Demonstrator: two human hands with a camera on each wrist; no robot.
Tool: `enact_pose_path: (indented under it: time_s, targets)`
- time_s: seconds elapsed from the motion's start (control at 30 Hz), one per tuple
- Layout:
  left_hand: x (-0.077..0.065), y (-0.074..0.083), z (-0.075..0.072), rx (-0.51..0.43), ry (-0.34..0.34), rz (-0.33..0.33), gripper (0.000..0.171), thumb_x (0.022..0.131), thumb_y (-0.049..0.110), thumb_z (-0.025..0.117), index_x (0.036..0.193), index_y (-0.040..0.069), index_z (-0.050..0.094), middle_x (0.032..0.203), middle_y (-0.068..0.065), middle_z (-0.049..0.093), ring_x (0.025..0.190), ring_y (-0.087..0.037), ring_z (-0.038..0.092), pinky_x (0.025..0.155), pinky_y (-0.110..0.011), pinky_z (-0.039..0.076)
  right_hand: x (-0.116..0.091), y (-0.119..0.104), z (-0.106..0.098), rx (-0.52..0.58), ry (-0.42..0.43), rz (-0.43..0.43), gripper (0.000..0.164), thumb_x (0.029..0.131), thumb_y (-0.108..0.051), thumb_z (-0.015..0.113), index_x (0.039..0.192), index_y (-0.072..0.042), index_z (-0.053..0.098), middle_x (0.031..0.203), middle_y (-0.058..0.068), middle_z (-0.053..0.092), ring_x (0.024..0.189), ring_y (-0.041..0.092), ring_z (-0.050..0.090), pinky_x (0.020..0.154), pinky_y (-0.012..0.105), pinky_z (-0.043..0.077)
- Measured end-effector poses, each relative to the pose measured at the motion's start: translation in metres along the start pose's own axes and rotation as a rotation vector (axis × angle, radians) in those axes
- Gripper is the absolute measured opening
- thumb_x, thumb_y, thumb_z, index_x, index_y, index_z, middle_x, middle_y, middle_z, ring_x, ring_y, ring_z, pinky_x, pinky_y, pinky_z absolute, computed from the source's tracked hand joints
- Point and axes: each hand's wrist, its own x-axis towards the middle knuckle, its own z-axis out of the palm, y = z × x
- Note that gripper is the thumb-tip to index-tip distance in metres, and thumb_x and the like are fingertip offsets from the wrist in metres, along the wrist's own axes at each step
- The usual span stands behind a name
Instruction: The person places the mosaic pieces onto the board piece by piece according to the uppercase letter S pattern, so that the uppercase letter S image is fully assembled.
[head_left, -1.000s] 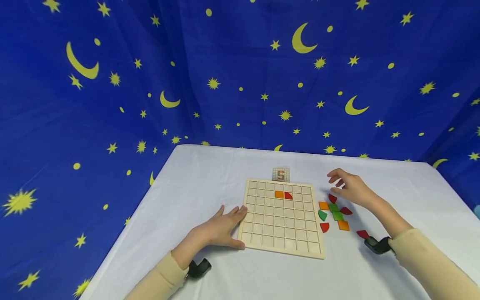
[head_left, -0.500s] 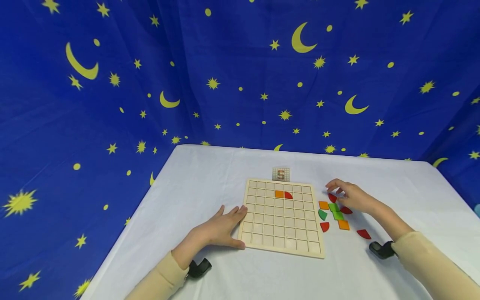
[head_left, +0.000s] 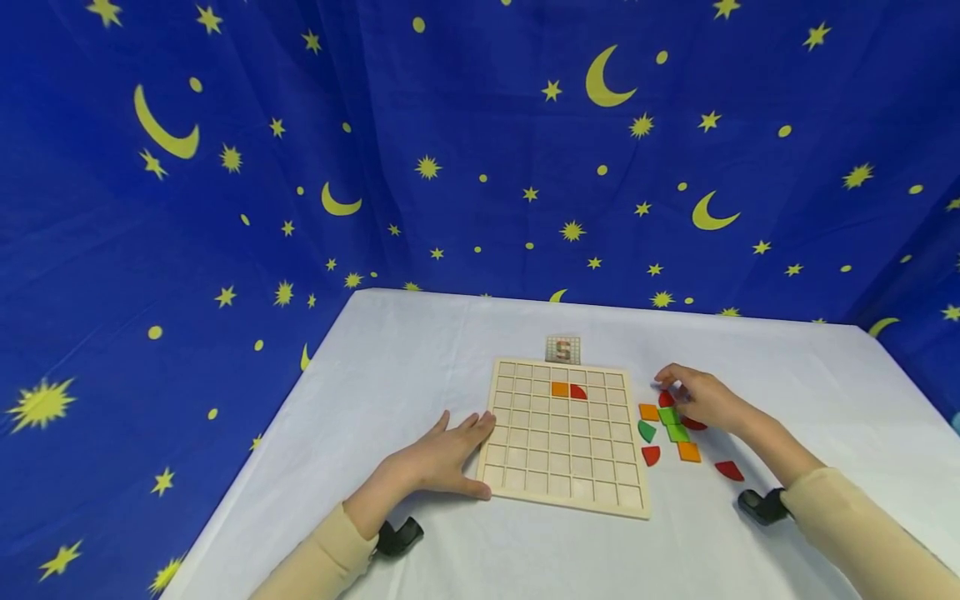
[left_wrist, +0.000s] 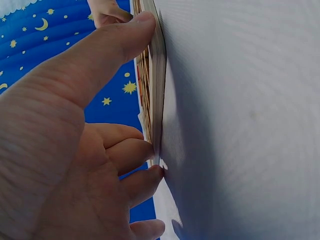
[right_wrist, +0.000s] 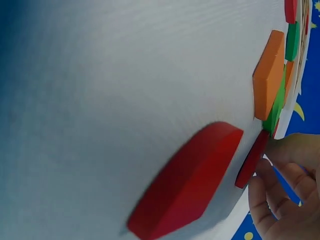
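Observation:
My left hand (head_left: 442, 458) lies with fingers spread at the left edge of a wooden grid board (head_left: 558, 498); its thumb is at the near left corner. In the left wrist view the thumb and fingertips of that hand (left_wrist: 75, 165) touch the board's side (left_wrist: 158, 75). An orange square tile (head_left: 559, 389) and a red quarter-circle tile (head_left: 578, 392) sit side by side in the grid. My right hand (head_left: 708, 400), fingers loosely bent, is low over the loose tiles. Its thumb is close to a red quarter-circle tile (right_wrist: 252, 160), and its fingertips overlap another red tile (head_left: 666, 399).
A small pattern card (head_left: 562, 350) with an S-like figure stands behind the board. Right of it lie green squares (head_left: 672, 423), orange squares (head_left: 689, 452), a green quarter circle (head_left: 647, 431) and red ones (head_left: 729, 471). A blue star-and-moon curtain (head_left: 480, 150) borders the white table (head_left: 420, 350).
My right hand has come down and slightly nearer to me over the loose tiles, now partly covering a red one. My left hand stays at the board.

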Motion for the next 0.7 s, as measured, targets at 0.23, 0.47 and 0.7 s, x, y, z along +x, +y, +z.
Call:
enact_pose_path:
  time_s: [0.23,0.47,0.7]
  targets:
    - [-0.0004,0.0002,0.0,-0.004,-0.003,0.004,0.101,0.078,0.054,0.07,0.149,0.002,0.022,0.154,-0.012,0.019,0.14,-0.027,0.018,0.109,-0.058,0.005,-0.0006,0.0028,0.0009,-0.006,0.013,0.012,0.038,0.079,0.005,0.065,0.115,-0.001,0.056,0.105,0.014,0.061,0.089,0.028,0.055,0.081,0.047,0.051]
    - [-0.0015,0.0016,-0.0012,-0.004,-0.003,0.001,0.101,0.078,0.054,0.07,0.149,0.002,0.022,0.154,-0.012,0.019,0.14,-0.027,0.018,0.109,-0.058,0.005,-0.0012,0.0068,0.0007,0.0,0.009,0.016,0.036,0.08,0.003,0.066,0.115,-0.002,0.056,0.104,0.013,0.061,0.086,0.025,0.056,0.076,0.041,0.054]
    - [-0.0017,0.001,-0.0008,0.002,-0.002,-0.003,0.101,0.077,0.054,0.07,0.149,0.002,0.021,0.154,-0.011,0.019,0.14,-0.027,0.018,0.109,-0.058,0.005,-0.0014,0.0048,-0.0012,-0.004,0.024,0.011,0.037,0.08,0.001,0.067,0.115,-0.001,0.055,0.101,0.01,0.061,0.085,0.025,0.056,0.076,0.041,0.053]
